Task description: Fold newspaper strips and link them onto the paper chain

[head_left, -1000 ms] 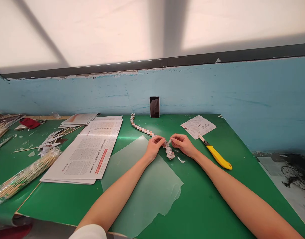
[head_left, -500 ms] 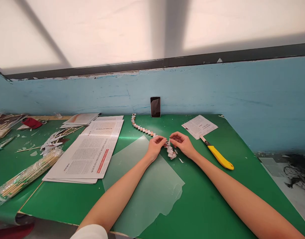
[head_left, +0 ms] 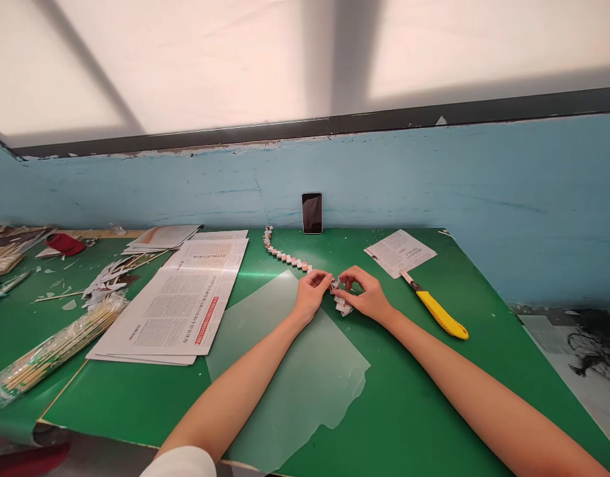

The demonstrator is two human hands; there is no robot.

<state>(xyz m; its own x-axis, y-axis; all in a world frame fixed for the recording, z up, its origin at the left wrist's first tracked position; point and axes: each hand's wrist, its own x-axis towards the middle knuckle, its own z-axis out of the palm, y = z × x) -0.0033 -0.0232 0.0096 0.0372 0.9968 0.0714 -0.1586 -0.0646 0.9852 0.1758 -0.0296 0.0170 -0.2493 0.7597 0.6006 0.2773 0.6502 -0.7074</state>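
A long chain of small folded paper pieces [head_left: 285,256] runs over the green table [head_left: 414,397] from the back wall toward me. My left hand [head_left: 312,291] pinches the chain's near end. My right hand [head_left: 363,293] grips the same end from the other side, fingers curled over the folded bit. A few links hang down between the two hands.
A clear plastic sheet [head_left: 295,371] lies under my left forearm. An open newspaper [head_left: 180,301] lies to the left, a wrapped bundle of wooden sticks [head_left: 51,348] beyond it. A yellow utility knife [head_left: 437,308] and a paper slip [head_left: 399,252] lie right. A phone [head_left: 311,212] leans on the blue wall.
My right hand has moved left toward my left hand and closed over the chain's end. The gap between the hands has shrunk.
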